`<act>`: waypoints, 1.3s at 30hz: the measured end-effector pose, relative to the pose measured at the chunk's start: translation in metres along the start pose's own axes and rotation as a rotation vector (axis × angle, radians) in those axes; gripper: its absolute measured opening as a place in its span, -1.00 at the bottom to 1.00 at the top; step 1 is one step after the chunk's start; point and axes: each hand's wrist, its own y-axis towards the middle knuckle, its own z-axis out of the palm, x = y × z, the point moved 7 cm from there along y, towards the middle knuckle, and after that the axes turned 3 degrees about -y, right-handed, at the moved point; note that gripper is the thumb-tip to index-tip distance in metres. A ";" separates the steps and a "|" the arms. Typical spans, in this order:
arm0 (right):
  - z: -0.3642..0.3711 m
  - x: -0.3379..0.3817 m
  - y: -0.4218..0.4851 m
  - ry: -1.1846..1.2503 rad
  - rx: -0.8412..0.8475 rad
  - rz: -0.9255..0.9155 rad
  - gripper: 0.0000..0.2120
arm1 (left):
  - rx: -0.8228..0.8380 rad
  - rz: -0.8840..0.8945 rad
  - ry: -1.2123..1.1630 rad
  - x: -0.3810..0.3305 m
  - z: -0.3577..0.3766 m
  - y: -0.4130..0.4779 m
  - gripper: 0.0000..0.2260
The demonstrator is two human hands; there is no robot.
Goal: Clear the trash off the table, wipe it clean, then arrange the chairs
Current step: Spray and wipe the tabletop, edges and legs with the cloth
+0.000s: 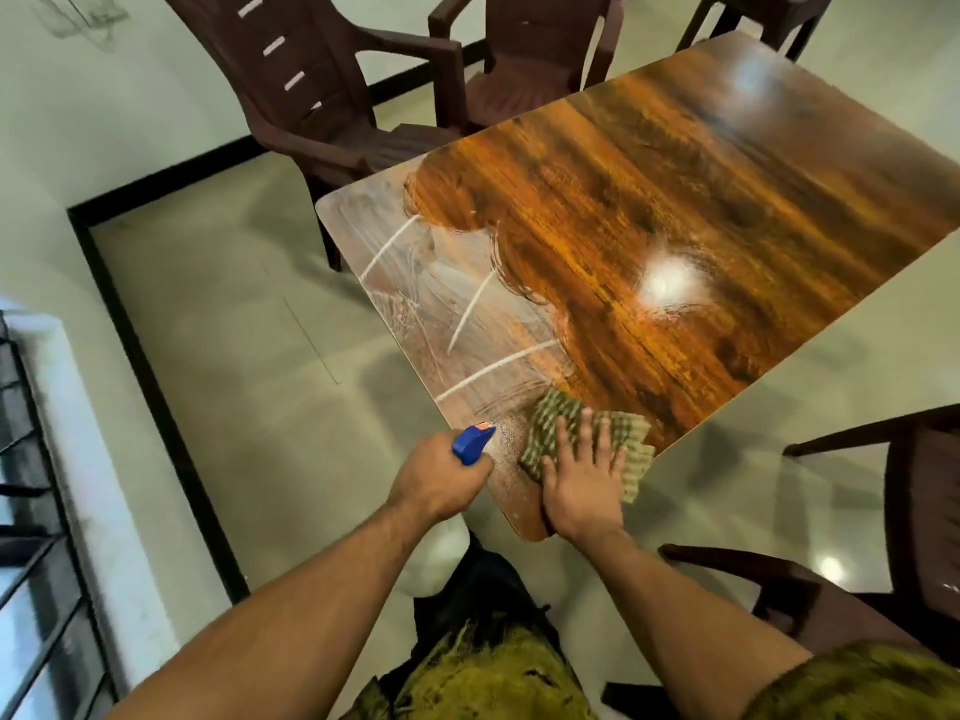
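One table [675,189] with a glossy wood-grain top fills the middle of the view, seen corner-on. On its near corner lies one green checked cloth [550,418]; just left of it is one spray bottle [470,443] with a blue trigger head, its nozzle over the table edge. A pale soapy smear [415,283] covers the left part of the top, crossed by three white streaks, and fine droplets speckle the corner beside the cloth.

Dark brown plastic chairs stand around the table: two side by side at its far-left edge – a tall-backed chair [291,85] and a second chair [540,54] – and one near-right chair [914,511] apart from the table's edge. Dark legs [753,18] show past the far corner; whether they belong to a chair cannot be told. The floor [234,330] is pale tile, with a barred window [31,511] at the left margin.

The right hand [582,485] lies flat on the cloth, fingers straight and spread, hiding its middle. The left hand [436,480] is curled round the bottle's neck, knuckles up – the white body shows below the wrist.
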 end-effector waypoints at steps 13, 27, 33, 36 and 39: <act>-0.029 -0.028 0.080 0.053 -0.075 0.398 -0.35 | 0.113 0.029 0.061 -0.012 -0.032 0.086 -0.74; -0.003 0.115 0.071 -0.135 0.158 -0.398 -0.44 | 0.230 0.093 0.172 -0.037 -0.089 0.157 -0.72; -0.045 0.029 0.115 -0.124 0.125 -0.058 -0.33 | 0.266 0.109 0.224 -0.042 -0.103 0.175 -0.71; -0.062 0.015 0.169 0.127 0.105 0.579 -0.26 | 0.280 0.106 0.234 -0.038 -0.112 0.186 -0.74; -0.066 0.062 0.213 0.168 0.124 0.611 -0.23 | 0.279 0.115 0.262 -0.034 -0.121 0.198 -0.74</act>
